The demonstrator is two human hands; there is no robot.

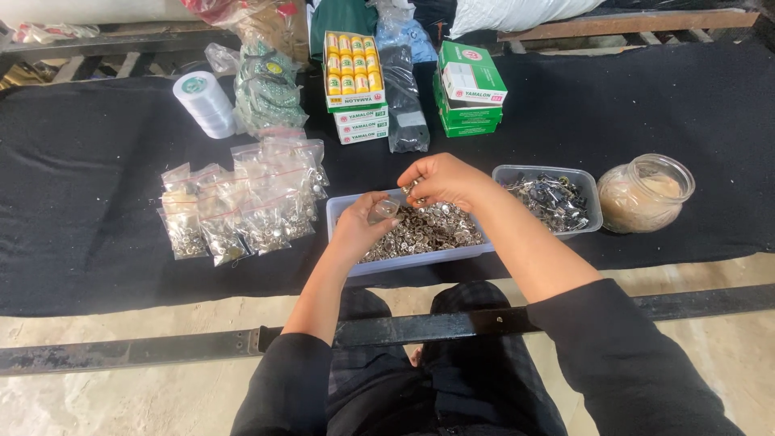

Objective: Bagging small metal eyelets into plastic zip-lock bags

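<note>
Head view: hands [404, 206] over button tray [343, 211]

Both hands are occupying the airspace over the tray of metal buttons [420, 234], blocking access from above. The filled plastic bags [242, 206] are crowding the left flank; the second tray of clips [553, 198] and the glass jar [646, 194] are closing the right. Thread boxes [359, 81], a white spool [206, 103] and green boxes [470, 89] are lining the far side. Bare black cloth [81, 202] is lying open at far left and far right.
</note>
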